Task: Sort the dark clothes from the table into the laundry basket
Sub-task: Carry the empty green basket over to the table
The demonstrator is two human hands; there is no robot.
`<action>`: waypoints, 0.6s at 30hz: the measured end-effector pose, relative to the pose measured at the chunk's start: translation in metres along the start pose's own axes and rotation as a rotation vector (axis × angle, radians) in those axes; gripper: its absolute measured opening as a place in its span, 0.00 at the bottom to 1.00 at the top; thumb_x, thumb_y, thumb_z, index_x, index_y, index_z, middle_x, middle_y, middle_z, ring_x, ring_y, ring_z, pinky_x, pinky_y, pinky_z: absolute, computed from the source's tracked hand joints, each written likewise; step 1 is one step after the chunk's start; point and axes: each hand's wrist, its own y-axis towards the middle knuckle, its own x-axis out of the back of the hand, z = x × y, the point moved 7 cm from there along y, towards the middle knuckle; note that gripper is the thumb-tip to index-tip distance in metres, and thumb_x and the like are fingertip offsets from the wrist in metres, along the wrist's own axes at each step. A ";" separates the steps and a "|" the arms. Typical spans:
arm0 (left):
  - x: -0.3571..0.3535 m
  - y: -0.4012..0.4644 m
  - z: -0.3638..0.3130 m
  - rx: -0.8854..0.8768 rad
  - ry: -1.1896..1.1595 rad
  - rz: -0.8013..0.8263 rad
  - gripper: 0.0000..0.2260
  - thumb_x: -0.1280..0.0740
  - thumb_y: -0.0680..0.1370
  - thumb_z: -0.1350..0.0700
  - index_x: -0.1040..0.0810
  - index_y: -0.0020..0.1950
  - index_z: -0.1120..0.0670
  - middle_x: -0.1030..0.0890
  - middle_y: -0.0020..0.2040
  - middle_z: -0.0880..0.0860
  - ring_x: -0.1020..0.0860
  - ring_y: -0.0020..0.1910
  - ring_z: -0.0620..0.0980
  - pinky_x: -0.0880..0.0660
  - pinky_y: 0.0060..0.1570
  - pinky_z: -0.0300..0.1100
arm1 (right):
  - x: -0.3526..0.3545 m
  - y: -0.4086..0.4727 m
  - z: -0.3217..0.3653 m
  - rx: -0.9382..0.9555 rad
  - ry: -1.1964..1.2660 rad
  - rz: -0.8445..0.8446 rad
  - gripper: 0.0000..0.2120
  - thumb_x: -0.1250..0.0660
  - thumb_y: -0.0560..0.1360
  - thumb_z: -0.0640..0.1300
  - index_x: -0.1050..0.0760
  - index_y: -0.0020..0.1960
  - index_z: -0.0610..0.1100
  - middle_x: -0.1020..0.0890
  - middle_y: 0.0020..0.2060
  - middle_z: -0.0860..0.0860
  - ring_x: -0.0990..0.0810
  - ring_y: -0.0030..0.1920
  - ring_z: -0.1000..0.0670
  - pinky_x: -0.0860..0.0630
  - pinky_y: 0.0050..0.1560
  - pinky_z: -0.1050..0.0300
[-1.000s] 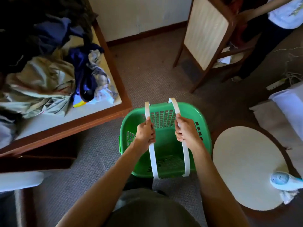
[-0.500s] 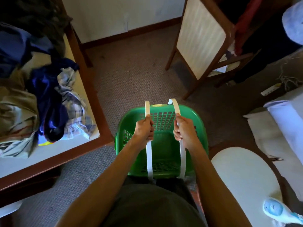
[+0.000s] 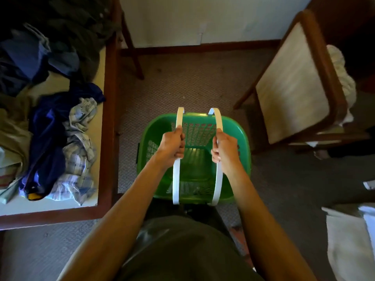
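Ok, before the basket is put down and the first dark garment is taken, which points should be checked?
1. Left hand grips the left handle: ok.
2. Right hand grips the right handle: ok.
3. Green basket holds no clothes: ok.
4. Carpet beyond the basket is free: ok.
5. Dark blue garment lies on the table beside the basket: ok.
6. Basket resting on the floor: cannot tell.

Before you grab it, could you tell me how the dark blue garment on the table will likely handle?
The dark blue garment lies crumpled, so probably floppy and light. It overlaps the checked shirt, so lifting may drag that along.
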 end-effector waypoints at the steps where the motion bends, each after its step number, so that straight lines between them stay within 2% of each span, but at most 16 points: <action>1: -0.004 0.007 -0.016 -0.007 -0.013 -0.012 0.18 0.45 0.86 0.46 0.32 0.39 0.52 0.37 0.25 0.46 0.41 0.21 0.44 0.44 0.19 0.36 | -0.001 0.009 0.018 0.015 -0.007 -0.007 0.21 0.42 0.84 0.53 0.34 0.35 0.45 0.37 0.22 0.52 0.40 0.20 0.51 0.44 0.24 0.59; 5: -0.016 0.048 -0.076 -0.032 -0.037 -0.049 0.17 0.44 0.86 0.46 0.31 0.41 0.53 0.35 0.26 0.47 0.38 0.22 0.44 0.40 0.20 0.37 | -0.015 0.061 0.082 0.073 -0.025 0.004 0.20 0.42 0.84 0.53 0.33 0.35 0.45 0.36 0.24 0.51 0.40 0.20 0.52 0.43 0.24 0.58; 10: -0.009 0.109 -0.150 -0.043 -0.054 -0.064 0.16 0.43 0.85 0.46 0.30 0.43 0.53 0.34 0.28 0.48 0.38 0.23 0.44 0.40 0.24 0.38 | -0.049 0.133 0.149 0.105 -0.021 -0.020 0.19 0.40 0.83 0.52 0.32 0.36 0.45 0.35 0.24 0.51 0.39 0.21 0.52 0.42 0.22 0.60; 18: 0.010 0.224 -0.265 -0.070 -0.048 -0.120 0.17 0.43 0.85 0.44 0.29 0.41 0.53 0.34 0.26 0.47 0.38 0.22 0.44 0.40 0.22 0.39 | -0.121 0.238 0.247 0.175 -0.092 -0.066 0.16 0.41 0.84 0.50 0.29 0.41 0.43 0.32 0.26 0.51 0.34 0.22 0.54 0.38 0.21 0.60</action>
